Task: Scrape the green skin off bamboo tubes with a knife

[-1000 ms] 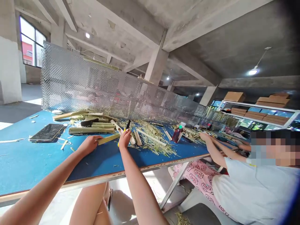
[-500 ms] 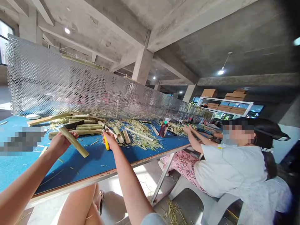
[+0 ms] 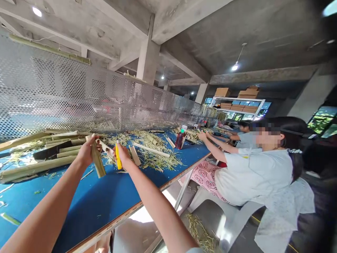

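In the head view my left hand is closed around a split bamboo piece, which stands steeply tilted above the blue table. My right hand grips a yellow-handled knife, its thin blade pointing up. The two hands are close together, and the knife is apart from the bamboo piece. Behind them, pale bamboo strips lie among fine shavings. To the left of my left hand are several bamboo lengths and a dark, flat, blade-like object.
A bottle of dark red liquid stands beyond the shavings. A perforated metal screen runs along the table's back. At right a co-worker sits on a plastic chair, arms over the table. Shavings lie on the floor.
The view has swung right. My left hand has come closer to my right hand, and the bamboo piece has turned from slanting to nearly upright. Both hands keep their hold.
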Demonstrator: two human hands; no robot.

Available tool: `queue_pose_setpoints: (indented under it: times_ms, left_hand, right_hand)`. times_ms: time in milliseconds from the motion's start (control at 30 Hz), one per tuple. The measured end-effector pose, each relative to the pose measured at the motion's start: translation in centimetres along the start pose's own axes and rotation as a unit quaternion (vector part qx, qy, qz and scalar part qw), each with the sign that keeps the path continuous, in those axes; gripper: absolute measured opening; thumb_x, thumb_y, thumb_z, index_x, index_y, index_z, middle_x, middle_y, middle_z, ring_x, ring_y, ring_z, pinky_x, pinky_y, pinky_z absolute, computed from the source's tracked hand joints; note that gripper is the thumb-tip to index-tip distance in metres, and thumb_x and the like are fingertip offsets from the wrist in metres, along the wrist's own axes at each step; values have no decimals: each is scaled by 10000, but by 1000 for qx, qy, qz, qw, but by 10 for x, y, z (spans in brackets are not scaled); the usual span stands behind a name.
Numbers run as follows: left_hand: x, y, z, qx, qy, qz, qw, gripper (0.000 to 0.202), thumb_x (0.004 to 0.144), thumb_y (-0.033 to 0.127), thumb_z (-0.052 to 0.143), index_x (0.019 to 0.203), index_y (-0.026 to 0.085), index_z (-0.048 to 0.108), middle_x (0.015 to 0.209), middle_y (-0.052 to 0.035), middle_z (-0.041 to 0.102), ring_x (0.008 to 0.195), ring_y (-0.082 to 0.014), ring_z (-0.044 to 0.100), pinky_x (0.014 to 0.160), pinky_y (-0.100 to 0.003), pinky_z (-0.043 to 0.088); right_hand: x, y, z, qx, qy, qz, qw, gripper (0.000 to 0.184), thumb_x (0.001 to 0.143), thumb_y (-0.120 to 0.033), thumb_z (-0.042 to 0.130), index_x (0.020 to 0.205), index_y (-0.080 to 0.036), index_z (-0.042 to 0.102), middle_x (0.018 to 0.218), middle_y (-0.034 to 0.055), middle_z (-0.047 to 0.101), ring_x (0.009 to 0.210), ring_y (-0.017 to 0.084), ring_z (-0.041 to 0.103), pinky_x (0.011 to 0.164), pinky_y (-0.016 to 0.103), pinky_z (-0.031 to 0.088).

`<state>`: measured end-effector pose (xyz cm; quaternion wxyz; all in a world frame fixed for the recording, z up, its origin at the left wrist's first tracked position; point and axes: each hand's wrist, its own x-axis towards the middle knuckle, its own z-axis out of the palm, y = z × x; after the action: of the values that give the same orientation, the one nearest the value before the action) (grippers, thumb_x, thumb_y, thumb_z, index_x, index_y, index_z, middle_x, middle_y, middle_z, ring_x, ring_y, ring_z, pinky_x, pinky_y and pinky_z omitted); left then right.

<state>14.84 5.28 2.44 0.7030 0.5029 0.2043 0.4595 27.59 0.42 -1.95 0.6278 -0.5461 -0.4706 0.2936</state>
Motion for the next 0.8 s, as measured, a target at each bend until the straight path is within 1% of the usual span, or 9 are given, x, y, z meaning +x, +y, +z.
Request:
queue_pose_setpoints:
  times_ms: [100,200,267,367,433,500,600,700,800]
  left_hand:
    - [16,-26,5,-8,-26,-22,999,368,945,410,258,871,137,492,547,54,387,498,-58,372,513,-160,337]
    - [22,-46,7,25,-56,-99,993,414,944,451,241,901,132,502,575,43,447,504,-67,414,530,-180,380]
    - [23,-52,7,34,-54,-146,987,383,938,455,277,898,139,490,581,42,478,477,-64,411,514,-191,389]
    - [25,-54,5,12,-32,-163,986,369,937,451,285,873,148,484,562,48,497,435,-53,389,473,-181,376]
    - [26,-54,2,2,-28,-175,984,377,928,456,304,828,142,487,545,42,515,452,-61,435,489,-183,409]
    - [27,-55,-1,2,-36,-199,979,387,906,477,339,786,143,495,518,27,535,476,-90,498,512,-206,452]
    - [28,-56,-5,-8,-37,-216,976,389,893,481,329,844,160,544,462,36,528,397,-125,503,427,-231,444]
    - [27,-56,-6,-56,-44,-208,975,404,908,449,295,937,160,576,438,50,515,331,-132,479,356,-222,407]
    - [27,-57,-6,-96,-32,-190,976,413,925,372,280,928,106,596,433,5,532,328,-138,487,347,-224,405]
  right_hand:
    - [13,-8,-17,50,-6,32,998,359,827,-544,390,707,-210,445,503,-63,449,393,79,410,427,206,374]
    - [16,-11,-27,76,-25,48,996,326,800,-517,467,718,-201,459,484,-71,450,377,71,393,405,197,351]
    - [12,-12,-32,62,-25,25,997,328,764,-518,531,722,-202,457,477,-78,451,371,70,391,392,193,349]
    - [1,-15,-34,-25,-10,-47,999,332,727,-513,596,747,-206,471,517,-76,479,403,72,429,391,185,366]
    - [-5,-15,-32,-67,-25,-69,995,317,744,-508,586,779,-210,486,574,-65,507,437,74,465,398,183,385]
    - [-9,-12,-26,-86,-63,-59,993,307,757,-501,584,798,-214,483,603,-60,522,447,78,494,408,189,410]
    - [-11,-6,-17,-95,-122,-29,988,311,754,-483,609,807,-217,456,575,-71,518,422,85,517,423,206,447]
    - [-12,-4,-14,-58,-140,-15,988,344,708,-457,665,806,-211,446,567,-79,525,430,84,528,446,214,476]
    - [-12,-6,-16,-23,-144,-1,989,378,649,-434,711,815,-189,476,567,-72,536,473,93,547,488,233,498]
